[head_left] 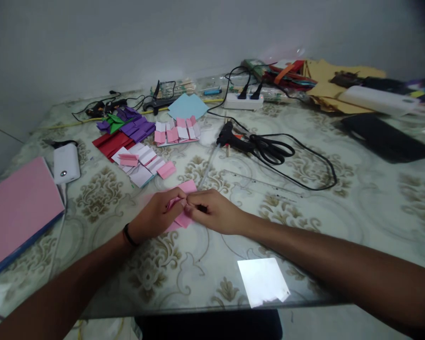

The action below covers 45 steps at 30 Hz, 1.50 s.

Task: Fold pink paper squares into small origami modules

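left hand and right hand, side by side, each pinch folded pink paper in a closed grip over the bench.

Both forearms slant across the near edge of the worktop. Left grip and right grip meet at the fingertips, both pinching.

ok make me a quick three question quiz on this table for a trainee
1. What colour is the paper that the left hand and right hand are pinching?
2. True or false: the black band is on the right wrist.
3. How many black plugs sit in the white power strip?

Key:
1. Pink.
2. False; the black band is on the left.
3. Two.
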Each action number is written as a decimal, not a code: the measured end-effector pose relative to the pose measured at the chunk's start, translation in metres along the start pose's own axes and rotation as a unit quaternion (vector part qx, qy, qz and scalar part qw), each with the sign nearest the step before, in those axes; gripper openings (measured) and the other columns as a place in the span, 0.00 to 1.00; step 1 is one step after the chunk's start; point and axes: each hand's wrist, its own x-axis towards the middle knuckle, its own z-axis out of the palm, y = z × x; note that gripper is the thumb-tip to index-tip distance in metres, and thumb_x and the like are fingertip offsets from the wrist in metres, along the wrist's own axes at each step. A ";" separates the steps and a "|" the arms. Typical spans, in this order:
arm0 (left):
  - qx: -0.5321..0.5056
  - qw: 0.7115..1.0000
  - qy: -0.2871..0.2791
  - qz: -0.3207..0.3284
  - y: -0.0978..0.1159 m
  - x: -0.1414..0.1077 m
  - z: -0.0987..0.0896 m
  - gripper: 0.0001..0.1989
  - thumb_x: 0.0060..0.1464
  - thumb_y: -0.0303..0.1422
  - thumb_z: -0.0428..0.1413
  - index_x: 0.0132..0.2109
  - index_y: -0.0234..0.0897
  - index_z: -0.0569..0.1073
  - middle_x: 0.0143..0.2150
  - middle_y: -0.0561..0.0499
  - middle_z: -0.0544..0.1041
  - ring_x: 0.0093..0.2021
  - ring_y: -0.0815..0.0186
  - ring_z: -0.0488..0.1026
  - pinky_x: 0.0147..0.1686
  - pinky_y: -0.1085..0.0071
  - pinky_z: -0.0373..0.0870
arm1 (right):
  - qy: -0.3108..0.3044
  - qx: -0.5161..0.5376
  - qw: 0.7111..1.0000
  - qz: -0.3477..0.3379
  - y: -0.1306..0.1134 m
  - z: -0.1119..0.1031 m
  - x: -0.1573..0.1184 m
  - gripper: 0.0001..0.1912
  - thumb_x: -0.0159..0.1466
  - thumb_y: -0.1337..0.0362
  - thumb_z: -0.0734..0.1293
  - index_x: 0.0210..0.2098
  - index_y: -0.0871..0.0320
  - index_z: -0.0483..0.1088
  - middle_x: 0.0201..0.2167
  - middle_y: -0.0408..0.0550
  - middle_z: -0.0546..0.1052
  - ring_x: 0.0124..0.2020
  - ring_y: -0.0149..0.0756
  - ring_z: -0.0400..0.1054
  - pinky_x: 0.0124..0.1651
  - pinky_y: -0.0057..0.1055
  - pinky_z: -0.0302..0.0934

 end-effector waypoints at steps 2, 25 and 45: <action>-0.003 1.000 0.000 -0.001 0.000 0.000 0.000 0.08 0.63 0.32 0.49 0.36 0.36 0.70 0.31 0.55 0.72 0.33 0.68 0.68 0.37 0.71 0.63 | 0.001 -0.002 1.000 0.000 0.000 0.000 0.000 0.17 0.67 0.66 0.59 0.22 0.57 0.55 0.20 0.38 0.58 0.23 0.26 0.53 0.29 0.25 0.49; 0.005 1.000 0.002 -0.001 -0.002 0.000 0.000 0.08 0.63 0.32 0.48 0.37 0.36 0.70 0.31 0.55 0.72 0.33 0.67 0.69 0.37 0.71 0.63 | 0.000 -0.003 1.000 0.001 0.002 0.001 -0.001 0.17 0.67 0.66 0.60 0.22 0.57 0.55 0.20 0.38 0.60 0.23 0.26 0.54 0.29 0.26 0.49; 0.015 1.000 0.005 0.002 -0.001 0.000 0.000 0.09 0.63 0.32 0.48 0.36 0.36 0.70 0.28 0.56 0.70 0.30 0.69 0.66 0.34 0.72 0.62 | -0.002 -0.008 1.000 -0.001 0.001 0.000 0.000 0.18 0.68 0.65 0.59 0.22 0.57 0.54 0.20 0.38 0.59 0.23 0.27 0.54 0.29 0.26 0.49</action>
